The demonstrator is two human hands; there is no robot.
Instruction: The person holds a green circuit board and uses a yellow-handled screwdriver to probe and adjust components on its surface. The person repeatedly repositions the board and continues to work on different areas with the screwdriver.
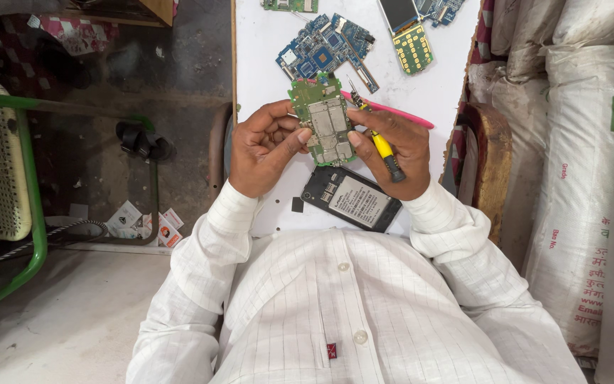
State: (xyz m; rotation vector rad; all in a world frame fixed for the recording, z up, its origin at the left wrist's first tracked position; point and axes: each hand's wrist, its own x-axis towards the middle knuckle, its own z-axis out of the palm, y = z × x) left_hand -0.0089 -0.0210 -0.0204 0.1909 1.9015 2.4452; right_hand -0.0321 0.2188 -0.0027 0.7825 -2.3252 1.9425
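A green phone circuit board (327,119) with silver metal shields is held up over a white table (268,53). My left hand (264,148) grips its left edge, thumb across the lower part. My right hand (398,151) supports the board's right edge and also holds a small yellow-handled screwdriver (379,144), its tip at the board's upper right corner. A pink tool (401,114) lies under my right hand's fingers. Just below the hands a black phone body (351,200) lies face down on the table.
A blue circuit board (327,48), a green keypad board with a screen (408,32) and other board pieces lie at the table's far end. White sacks (584,163) stand at the right. A green chair (8,178) and dark floor are at the left.
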